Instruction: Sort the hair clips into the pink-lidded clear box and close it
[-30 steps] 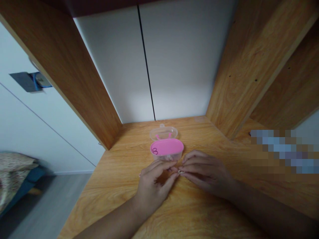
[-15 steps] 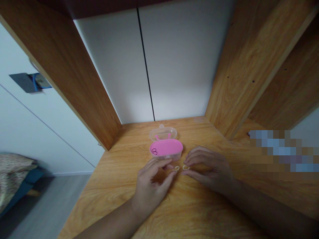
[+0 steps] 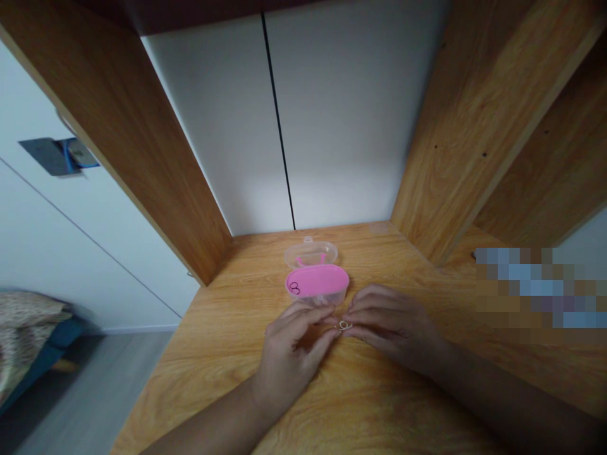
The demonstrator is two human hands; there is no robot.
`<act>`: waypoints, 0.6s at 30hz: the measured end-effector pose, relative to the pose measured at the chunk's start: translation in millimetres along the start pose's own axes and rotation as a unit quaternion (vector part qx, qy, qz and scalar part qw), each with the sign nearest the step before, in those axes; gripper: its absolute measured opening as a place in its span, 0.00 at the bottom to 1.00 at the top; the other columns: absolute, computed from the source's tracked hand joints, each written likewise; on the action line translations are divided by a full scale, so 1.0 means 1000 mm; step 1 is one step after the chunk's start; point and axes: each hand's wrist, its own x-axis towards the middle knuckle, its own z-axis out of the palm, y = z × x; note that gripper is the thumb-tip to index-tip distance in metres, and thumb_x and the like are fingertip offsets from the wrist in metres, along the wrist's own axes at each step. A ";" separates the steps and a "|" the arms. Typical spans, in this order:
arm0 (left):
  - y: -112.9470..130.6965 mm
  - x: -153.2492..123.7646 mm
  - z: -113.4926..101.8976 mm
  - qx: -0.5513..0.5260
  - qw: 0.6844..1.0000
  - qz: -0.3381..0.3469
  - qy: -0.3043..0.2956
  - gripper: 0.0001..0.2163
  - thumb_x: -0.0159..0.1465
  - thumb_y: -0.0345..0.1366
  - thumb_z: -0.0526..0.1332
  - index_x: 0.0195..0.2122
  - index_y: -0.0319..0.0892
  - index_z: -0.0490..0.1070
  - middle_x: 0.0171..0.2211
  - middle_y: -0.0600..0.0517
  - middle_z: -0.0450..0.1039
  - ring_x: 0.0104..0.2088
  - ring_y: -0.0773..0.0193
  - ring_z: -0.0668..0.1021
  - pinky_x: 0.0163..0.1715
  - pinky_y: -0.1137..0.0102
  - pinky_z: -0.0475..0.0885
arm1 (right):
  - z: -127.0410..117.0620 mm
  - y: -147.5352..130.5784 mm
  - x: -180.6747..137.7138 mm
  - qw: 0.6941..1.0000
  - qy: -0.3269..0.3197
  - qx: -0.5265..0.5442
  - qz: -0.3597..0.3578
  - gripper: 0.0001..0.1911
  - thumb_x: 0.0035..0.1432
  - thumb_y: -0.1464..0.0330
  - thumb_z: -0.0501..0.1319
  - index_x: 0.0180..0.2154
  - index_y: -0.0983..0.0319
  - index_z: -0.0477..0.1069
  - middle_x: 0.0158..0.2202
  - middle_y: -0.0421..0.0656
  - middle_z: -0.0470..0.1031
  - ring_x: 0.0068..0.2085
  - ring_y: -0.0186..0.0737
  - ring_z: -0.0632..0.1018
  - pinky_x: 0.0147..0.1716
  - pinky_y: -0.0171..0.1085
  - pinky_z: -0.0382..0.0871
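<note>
My left hand (image 3: 289, 347) pinches a thin cream hair tie between thumb and fingers. My right hand (image 3: 393, 322), also closed in a pinch, holds a second cream hair tie. The two small hair ties (image 3: 345, 325) meet and overlap between my fingertips, and I cannot make out whether they are linked. Just beyond stands an oval clear box with a pink inner tray (image 3: 320, 279). Two black rings (image 3: 294, 288), like hair ties, lie at the tray's left end. Behind is the box's clear lid (image 3: 310, 254) with a pink handle, swung back.
The wooden desk top (image 3: 213, 373) carries everything. Wooden side panels (image 3: 422, 189) rise left and right, with a white back panel (image 3: 341, 126) between them. A blurred-out patch (image 3: 535, 291) covers something at the right. Patterned cloth (image 3: 28, 341) hangs at the far left.
Both hands have come closer together. The two cream hair ties, apart before with a gap between them, now overlap at the fingertips. The box has stayed in place.
</note>
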 end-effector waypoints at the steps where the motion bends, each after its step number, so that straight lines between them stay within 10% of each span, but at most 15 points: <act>1: 0.000 -0.001 0.000 0.000 1.000 -0.002 -0.001 0.15 0.60 0.27 0.68 0.48 0.42 0.75 0.36 0.48 0.81 0.35 0.64 0.81 0.36 0.68 0.79 | 0.000 0.000 0.000 1.000 -0.004 -0.005 -0.002 0.06 0.62 0.67 0.65 0.43 0.56 0.76 0.33 0.40 0.81 0.35 0.36 0.78 0.35 0.36 0.74; 18: 0.002 0.002 0.000 -0.006 1.000 -0.003 -0.002 0.10 0.59 0.25 0.67 0.41 0.42 0.78 0.34 0.49 0.81 0.37 0.62 0.81 0.38 0.66 0.79 | 0.003 -0.001 -0.001 0.998 -0.003 -0.038 -0.057 0.08 0.61 0.71 0.66 0.44 0.59 0.75 0.32 0.40 0.81 0.33 0.37 0.77 0.33 0.36 0.73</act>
